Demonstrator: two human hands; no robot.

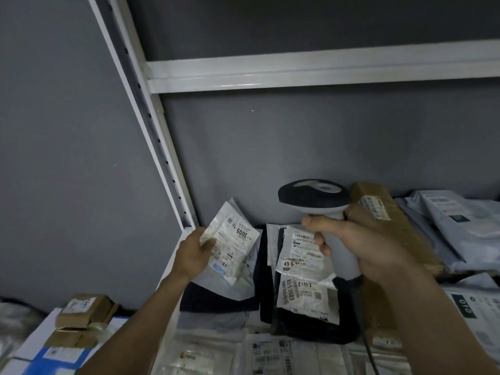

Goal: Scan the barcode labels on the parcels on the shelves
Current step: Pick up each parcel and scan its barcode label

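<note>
White plastic parcel (230, 247) pinched in the left hand (196, 253); the right hand (359, 244) grips the scanner (315, 198) above black parcels (303, 293).

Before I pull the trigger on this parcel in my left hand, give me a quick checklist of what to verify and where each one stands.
1. Scanner gripped: ok, right hand wraps its handle.
2. White parcel held up: ok, left hand pinches its left edge, lifted off the shelf.
3. Label facing you: ok, print and barcodes show, "3005" readable.
4. Barcode uncovered: ok, the fingers sit left of the barcodes.
5. Scanner aimed at that label: cannot tell, its window faces away from the camera.
6. Label flat: not ok, the bag looks crinkled.
</note>
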